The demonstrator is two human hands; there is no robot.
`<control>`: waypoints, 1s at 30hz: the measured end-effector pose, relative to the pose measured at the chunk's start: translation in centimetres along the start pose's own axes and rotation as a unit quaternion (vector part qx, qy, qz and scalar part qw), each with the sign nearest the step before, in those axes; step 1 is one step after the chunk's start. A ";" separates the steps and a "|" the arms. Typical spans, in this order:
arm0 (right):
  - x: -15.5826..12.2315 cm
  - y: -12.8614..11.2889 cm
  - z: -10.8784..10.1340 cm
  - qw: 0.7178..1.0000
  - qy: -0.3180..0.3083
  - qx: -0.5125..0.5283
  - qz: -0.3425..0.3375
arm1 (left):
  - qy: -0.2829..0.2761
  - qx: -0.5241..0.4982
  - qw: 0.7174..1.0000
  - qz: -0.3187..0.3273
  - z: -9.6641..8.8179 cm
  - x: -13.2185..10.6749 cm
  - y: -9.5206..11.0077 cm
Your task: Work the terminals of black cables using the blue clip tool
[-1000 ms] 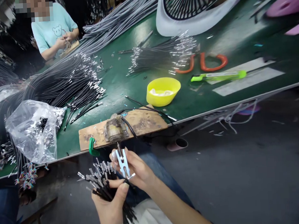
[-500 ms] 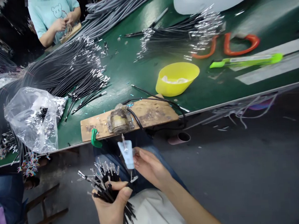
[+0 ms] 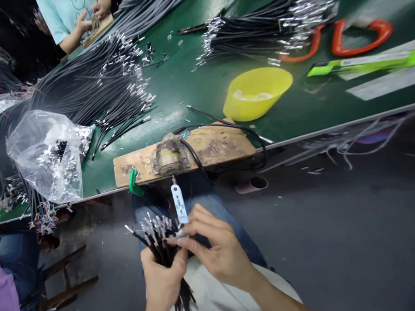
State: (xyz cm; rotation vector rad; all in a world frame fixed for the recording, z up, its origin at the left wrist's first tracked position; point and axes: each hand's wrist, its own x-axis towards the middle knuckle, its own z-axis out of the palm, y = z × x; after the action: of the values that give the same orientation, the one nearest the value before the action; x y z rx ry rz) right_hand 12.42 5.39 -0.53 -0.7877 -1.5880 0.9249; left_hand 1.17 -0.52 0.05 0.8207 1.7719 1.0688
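My left hand [image 3: 162, 280] is closed around a bundle of short black cables [image 3: 160, 250] whose stripped, silvery ends point up and away from me. My right hand [image 3: 216, 249] pinches a cable end at the right side of the bundle, thumb and forefinger together; the exact grip is partly hidden. Just beyond those fingertips is a light-blue plastic piece [image 3: 179, 204] on the shaft of a small, grimy motor [image 3: 169, 157]. The motor sits on a wooden board [image 3: 221, 145] at the table edge, with a green clamp [image 3: 134, 182] at the board's left.
On the green table [image 3: 189, 86] lie long grey-black cables [image 3: 84, 88], a clear plastic bag [image 3: 46, 156], a yellow cup [image 3: 258, 93], another cable bundle [image 3: 256, 35], orange-handled scissors [image 3: 362, 38] and a green cutter [image 3: 367, 63]. A co-worker [image 3: 76, 22] works across the table.
My right hand has moved from beside the blue piece down to the bundle and pinches a cable end there. The blue piece has turned on its shaft. The view has shifted slightly.
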 end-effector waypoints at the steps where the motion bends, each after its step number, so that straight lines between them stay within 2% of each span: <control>1: -0.1 0.1 0.3 1.000 0.021 -0.001 0.007 | 0.015 -0.005 1.000 -0.004 0.0 0.0 -0.2; 5: -0.4 0.3 0.9 0.996 0.081 0.011 0.039 | 0.044 -0.034 0.998 -0.016 0.5 -0.2 -0.2; 9: -0.9 1.0 1.0 0.988 0.055 0.118 0.084 | 0.039 -0.103 0.994 -0.016 1.0 -0.3 0.6; 12: -1.5 2.0 1.0 0.958 0.017 0.229 0.171 | 0.005 -0.125 0.992 -0.034 0.9 0.0 0.8; 15: -1.6 2.5 0.9 0.924 0.014 0.304 0.234 | -0.028 -0.121 0.991 -0.053 0.6 0.4 0.5; 19: -0.9 1.7 0.2 0.943 0.019 0.260 0.206 | -0.043 -0.120 0.990 -0.063 0.5 0.6 0.0; 23: -0.6 0.7 0.4 0.933 0.033 0.259 0.247 | -0.022 -0.112 0.992 -0.045 0.9 0.2 -0.3; 25: -1.0 0.4 0.9 0.949 0.074 0.211 0.224 | 0.018 -0.097 0.995 -0.026 1.1 -0.1 -0.5; 26: -1.2 0.5 1.1 0.963 0.106 0.165 0.184 | 0.037 -0.088 0.995 -0.018 1.2 -0.2 -0.6; 28: -1.6 0.8 1.5 0.982 0.165 0.057 0.065 | 0.059 -0.070 0.996 -0.004 1.3 -0.4 -0.8; 30: -1.9 1.4 1.5 0.983 0.179 -0.022 -0.042 | 0.052 -0.063 0.997 0.000 1.2 -0.4 -0.8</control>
State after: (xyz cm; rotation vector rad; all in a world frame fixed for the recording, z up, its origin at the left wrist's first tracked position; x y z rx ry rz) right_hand 11.34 4.16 -2.78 -0.8581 -1.3175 0.6482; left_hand 2.36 -0.82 -0.82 0.6994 1.7699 1.2291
